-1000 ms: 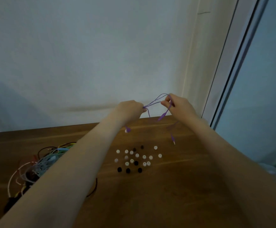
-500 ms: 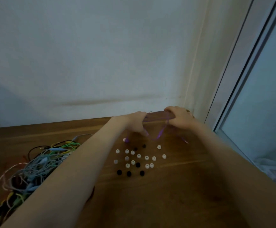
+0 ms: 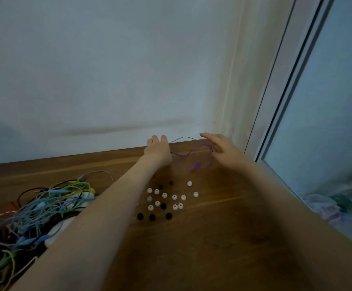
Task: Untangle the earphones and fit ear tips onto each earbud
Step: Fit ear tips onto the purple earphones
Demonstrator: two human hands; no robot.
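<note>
The purple earphones (image 3: 194, 159) lie in loose loops on the wooden table (image 3: 213, 238), close to the wall. My left hand (image 3: 158, 151) is at the cord's left end, fingers spread and pointing at the wall; the cord runs out from its right edge. My right hand (image 3: 223, 150) hovers at the loops' right side with straight fingers, gripping nothing. Nearer to me, several white ear tips (image 3: 174, 197) and several black ear tips (image 3: 152, 217) are scattered between my forearms.
A tangled heap of coloured earphone cables (image 3: 34, 213) covers the table's left part, partly under my left forearm. The white wall (image 3: 129, 80) stands right behind the table. A window frame (image 3: 275, 101) rises at the right, with crumpled plastic bags (image 3: 328, 206) below the table's right edge.
Both hands carried the purple earphones down from mid-air to the table by the wall. The right hand has let go and opened; the cord now lies in loops.
</note>
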